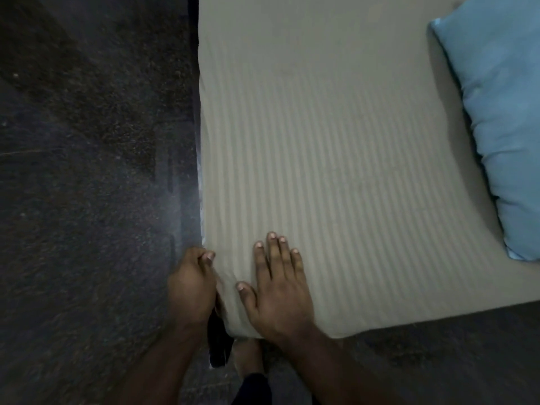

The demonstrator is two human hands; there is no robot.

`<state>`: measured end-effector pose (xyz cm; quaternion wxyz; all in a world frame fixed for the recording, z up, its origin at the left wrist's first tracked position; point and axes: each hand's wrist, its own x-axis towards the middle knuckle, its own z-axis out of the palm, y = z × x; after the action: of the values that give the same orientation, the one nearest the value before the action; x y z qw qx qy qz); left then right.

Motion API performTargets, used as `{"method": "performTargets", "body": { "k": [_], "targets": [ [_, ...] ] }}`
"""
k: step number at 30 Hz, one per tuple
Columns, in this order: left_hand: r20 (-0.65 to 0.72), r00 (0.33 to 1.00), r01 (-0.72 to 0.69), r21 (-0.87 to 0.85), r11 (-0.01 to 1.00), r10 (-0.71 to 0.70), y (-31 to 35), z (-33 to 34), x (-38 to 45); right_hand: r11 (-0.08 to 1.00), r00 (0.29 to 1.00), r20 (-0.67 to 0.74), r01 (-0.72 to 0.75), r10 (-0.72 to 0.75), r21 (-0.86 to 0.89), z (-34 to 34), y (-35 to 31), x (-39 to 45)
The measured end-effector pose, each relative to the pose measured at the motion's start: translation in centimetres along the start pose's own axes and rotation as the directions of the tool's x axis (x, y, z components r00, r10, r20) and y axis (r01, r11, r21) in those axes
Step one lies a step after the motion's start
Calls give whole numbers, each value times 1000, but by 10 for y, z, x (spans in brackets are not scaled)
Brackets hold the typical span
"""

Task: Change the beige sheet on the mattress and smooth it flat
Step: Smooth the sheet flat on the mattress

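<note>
A beige striped sheet (336,159) covers the mattress and lies flat across most of its top. My right hand (280,287) rests flat on the sheet near the mattress's near left corner, fingers straight. At the left side of that corner my left hand (191,285) is curled over the mattress edge, and its fingers grip the sheet's edge. Small folds gather in the sheet between the two hands. A strip of the mattress side shows pale along the left edge (201,182).
A light blue pillow (496,127) lies on the sheet at the right. Dark speckled floor (87,171) runs along the left and front of the mattress. A bare foot (248,358) and a dark cloth (217,343) are below the corner.
</note>
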<state>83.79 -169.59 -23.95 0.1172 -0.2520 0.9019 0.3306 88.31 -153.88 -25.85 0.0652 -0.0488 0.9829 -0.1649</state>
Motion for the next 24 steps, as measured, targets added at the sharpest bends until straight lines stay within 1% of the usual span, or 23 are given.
{"method": "performTargets", "body": {
  "k": [2, 4, 5, 8, 10, 11, 12, 14, 15, 17, 18, 19, 22, 23, 24],
  "targets": [
    [-10, 1000, 15, 18, 1000, -15, -7, -4, 1, 999, 999, -10, 50, -50, 11, -1, -10, -8],
    [-4, 1000, -16, 51, 999, 16, -7, -5, 1, 997, 997, -24, 72, -72, 8, -11, -3, -6],
    [-10, 1000, -21, 53, 998, 22, -6, -4, 2, 999, 998, -33, 46, -46, -4, -16, 6, -1],
    [-6, 1000, 19, 24, 1000, -19, -2, -5, -3, 994, 995, -34, -96, 94, -60, -19, 30, 2],
    [16, 1000, 24, -22, 999, -24, -2, -7, -11, 993, 996, -23, -88, 87, -79, -10, 26, -9],
    [52, 998, 25, -42, 999, -23, -2, -8, -16, 995, 997, -27, -68, 67, -75, -4, 19, -15],
    [117, 993, 31, -44, 999, -26, -2, -9, -21, 997, 998, -32, -54, 52, -60, 2, 10, -20],
    [253, 967, -7, 37, 999, -2, -11, -11, -30, 999, 998, -43, -42, 41, -27, 7, -5, -27],
    [289, 957, -55, 90, 994, 27, -19, -14, -33, 999, 999, -45, -31, 30, -13, 7, -8, -28],
    [298, 950, -145, 165, 976, 91, -33, -22, -37, 1000, 999, -52, 7, -7, 7, -3, -4, -27],
    [291, 950, -164, 167, 972, 111, -40, -27, -39, 1000, 998, -69, 7, -7, 0, -9, 2, -25],
    [285, 951, -172, 167, 971, 119, -44, -30, -41, 999, 996, -91, -25, 23, -24, -14, 12, -23],
    [294, 951, -152, 173, 973, 96, -56, -29, -44, 967, 967, -121, -236, 224, -98, -22, 44, -27],
    [311, 946, -146, 175, 974, 86, -55, -30, -44, 961, 962, -116, -257, 245, -104, -21, 48, -32],
    [327, 941, -151, 171, 973, 89, -54, -29, -42, 963, 966, -100, -247, 236, -111, -17, 49, -38]
  ]
}}
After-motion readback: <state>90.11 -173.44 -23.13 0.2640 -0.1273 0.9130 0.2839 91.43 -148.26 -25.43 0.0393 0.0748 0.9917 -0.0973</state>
